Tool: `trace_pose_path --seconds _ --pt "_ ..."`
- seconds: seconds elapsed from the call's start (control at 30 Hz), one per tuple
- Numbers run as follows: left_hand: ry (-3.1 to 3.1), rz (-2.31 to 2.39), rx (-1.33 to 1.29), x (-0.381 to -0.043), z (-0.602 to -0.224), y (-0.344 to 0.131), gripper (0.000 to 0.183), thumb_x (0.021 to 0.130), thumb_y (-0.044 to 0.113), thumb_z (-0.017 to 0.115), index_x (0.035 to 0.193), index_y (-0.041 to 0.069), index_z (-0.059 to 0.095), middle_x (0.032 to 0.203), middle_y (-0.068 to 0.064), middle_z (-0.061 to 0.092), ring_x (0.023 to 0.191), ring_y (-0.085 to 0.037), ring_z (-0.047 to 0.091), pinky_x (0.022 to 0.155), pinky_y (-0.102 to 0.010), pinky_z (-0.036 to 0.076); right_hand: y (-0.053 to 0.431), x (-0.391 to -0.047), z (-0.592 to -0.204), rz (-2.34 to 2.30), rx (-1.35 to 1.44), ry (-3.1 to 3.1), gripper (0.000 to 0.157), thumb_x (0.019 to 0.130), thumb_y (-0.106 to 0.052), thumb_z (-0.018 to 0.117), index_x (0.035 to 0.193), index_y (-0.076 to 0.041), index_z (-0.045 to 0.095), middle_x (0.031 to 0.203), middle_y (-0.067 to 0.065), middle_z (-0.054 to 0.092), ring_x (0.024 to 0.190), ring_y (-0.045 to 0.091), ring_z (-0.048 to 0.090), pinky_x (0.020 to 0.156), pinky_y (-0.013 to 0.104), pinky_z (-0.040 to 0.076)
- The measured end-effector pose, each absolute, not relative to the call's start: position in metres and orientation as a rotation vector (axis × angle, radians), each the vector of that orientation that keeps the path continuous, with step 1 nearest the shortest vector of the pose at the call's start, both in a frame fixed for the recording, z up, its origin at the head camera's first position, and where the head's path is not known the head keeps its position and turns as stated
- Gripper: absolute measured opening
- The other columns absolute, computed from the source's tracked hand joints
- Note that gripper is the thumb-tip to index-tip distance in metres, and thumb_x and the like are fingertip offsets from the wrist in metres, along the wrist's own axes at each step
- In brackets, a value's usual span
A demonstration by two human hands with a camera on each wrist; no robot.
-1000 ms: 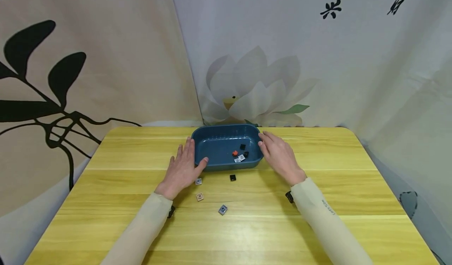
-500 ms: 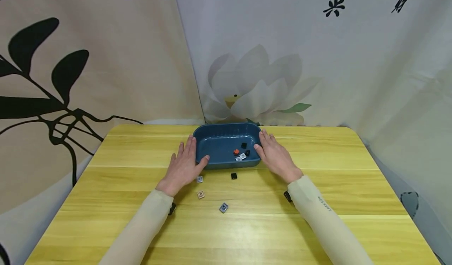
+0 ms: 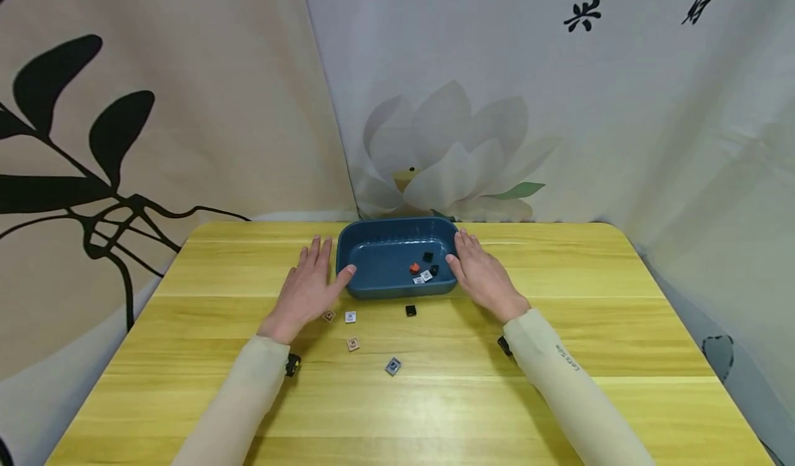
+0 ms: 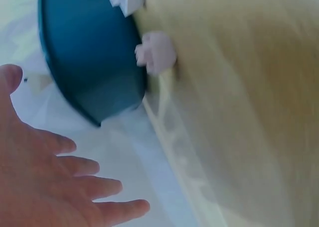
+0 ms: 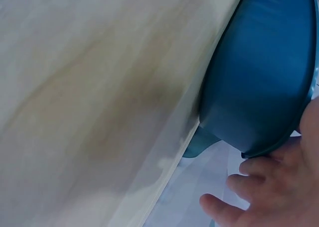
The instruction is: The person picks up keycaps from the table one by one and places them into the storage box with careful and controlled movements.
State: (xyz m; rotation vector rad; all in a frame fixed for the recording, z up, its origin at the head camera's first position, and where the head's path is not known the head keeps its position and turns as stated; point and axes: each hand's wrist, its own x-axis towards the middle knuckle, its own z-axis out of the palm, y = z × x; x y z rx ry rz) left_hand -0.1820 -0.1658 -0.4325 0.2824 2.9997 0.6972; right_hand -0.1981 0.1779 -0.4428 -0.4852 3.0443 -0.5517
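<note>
A dark blue oblong tray [image 3: 379, 292] stands near the table's far edge. Inside, toward its right, lie a red block [image 3: 414, 268], black blocks [image 3: 428, 257] and white blocks [image 3: 426, 275]. My left hand [image 3: 304, 288] is spread beside the tray's left end, its thumb near the rim; the left wrist view shows the fingers apart from the wall. My right hand [image 3: 487, 278] rests against the right end, fingers extended, thumb at the rim. A brown block [image 3: 329, 315] and a whitish block [image 3: 350, 317] lie by my left hand. The left wrist view shows a pinkish notched block [image 4: 158, 53].
Before the tray, on the wooden table [image 3: 472, 411], lie a black block [image 3: 410, 311], a beige block [image 3: 353, 344] and a blue-grey block [image 3: 393, 366]. A printed curtain [image 3: 447, 52] hangs directly behind the table's far edge.
My left hand has moved left, off the tray's end, and the brown block now shows beside it. My right hand's fingers have straightened along the right end. The tray stays in place.
</note>
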Motion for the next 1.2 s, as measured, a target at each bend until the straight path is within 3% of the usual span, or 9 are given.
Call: trace_pose_path --seconds 0.17,0.33,0.63,0.87,1.07,1.2 --pt "2.985 0.753 0.283 -0.178 -0.428 -0.182 0.092 0.103 0.068 0.039 0.166 0.006 0.012 0.172 -0.020 0.004 0.156 -0.048 0.004 0.118 -0.071 0.016 0.178 -0.198 -0.443 -0.551 -0.480 3.050 0.065 0.114 -0.039 0.033 0.160 0.007 0.024 0.169 0.022 0.019 0.155 0.040 0.022 0.122 0.054 0.027" --pt "2.961 0.754 0.422 -0.171 -0.428 -0.195 0.086 0.104 0.054 0.053 0.165 0.005 0.019 0.172 -0.020 0.010 0.156 -0.045 0.009 0.121 -0.066 0.019 0.181 -0.198 -0.445 -0.538 -0.482 3.075 0.065 0.114 -0.038 0.034 0.159 0.008 0.026 0.168 0.023 0.022 0.154 0.041 0.023 0.122 0.054 0.027" --pt "2.991 0.570 0.638 -0.154 -0.437 -0.204 0.090 0.097 0.045 0.072 0.161 -0.002 0.030 0.166 -0.026 0.027 0.150 -0.049 0.027 0.115 -0.067 0.030 0.180 -0.199 -0.446 -0.542 -0.477 3.078 0.065 0.114 -0.039 0.035 0.160 0.006 0.027 0.168 0.022 0.022 0.154 0.040 0.025 0.122 0.054 0.028" --pt "3.041 0.387 0.758 -0.143 -0.443 -0.199 0.072 0.093 0.040 0.076 0.148 -0.001 0.053 0.152 -0.027 0.049 0.140 -0.050 0.045 0.108 -0.070 0.039 0.180 -0.200 -0.446 -0.540 -0.473 3.074 0.065 0.113 -0.040 0.035 0.160 0.005 0.027 0.168 0.021 0.022 0.154 0.039 0.025 0.121 0.053 0.029" --pt "3.059 0.337 0.897 -0.142 -0.449 -0.192 0.051 0.089 0.028 0.083 0.131 0.003 0.070 0.126 -0.019 0.066 0.111 -0.035 0.065 0.094 -0.054 0.055 0.182 -0.200 -0.448 -0.536 -0.467 3.079 0.065 0.113 -0.039 0.035 0.160 0.005 0.027 0.168 0.021 0.022 0.154 0.040 0.025 0.121 0.054 0.029" --pt "3.040 0.287 0.930 -0.141 -0.450 -0.188 0.040 0.087 0.023 0.085 0.122 0.006 0.075 0.109 -0.010 0.068 0.088 -0.023 0.064 0.075 -0.040 0.057 0.183 -0.200 -0.448 -0.549 -0.474 3.078 0.065 0.113 -0.039 0.036 0.160 0.006 0.027 0.168 0.022 0.023 0.153 0.040 0.026 0.121 0.054 0.029"
